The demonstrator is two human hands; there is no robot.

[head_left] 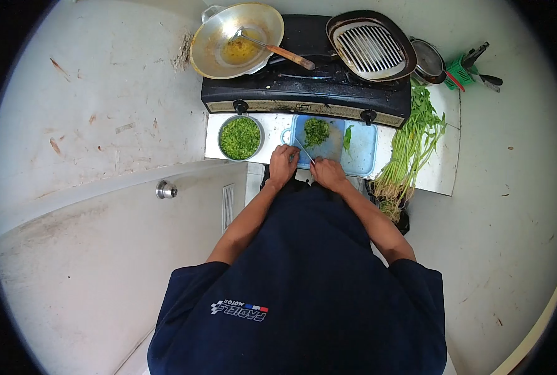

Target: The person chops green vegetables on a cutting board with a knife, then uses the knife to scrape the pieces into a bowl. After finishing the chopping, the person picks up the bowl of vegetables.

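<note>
A blue cutting board (367, 150) lies on the white counter in front of the stove. On it sit a small heap of chopped greens (316, 132) and a loose green leaf (348, 139). My right hand (329, 173) is closed around a knife (305, 150), whose blade points up and left over the board. At the board's lower left edge, my left hand (283, 164) has its fingers curled together near the blade; what they hold, if anything, is too small to tell. A round bowl (240, 137) full of chopped greens stands left of the board.
The black stove (303, 94) carries a wok (207, 47) with a wooden-handled ladle (291, 57) and a grill pan (372, 45). Long-stemmed greens (410, 147) hang over the counter's right edge. Behind are a small pan (428, 60) and a green utensil basket (458, 72).
</note>
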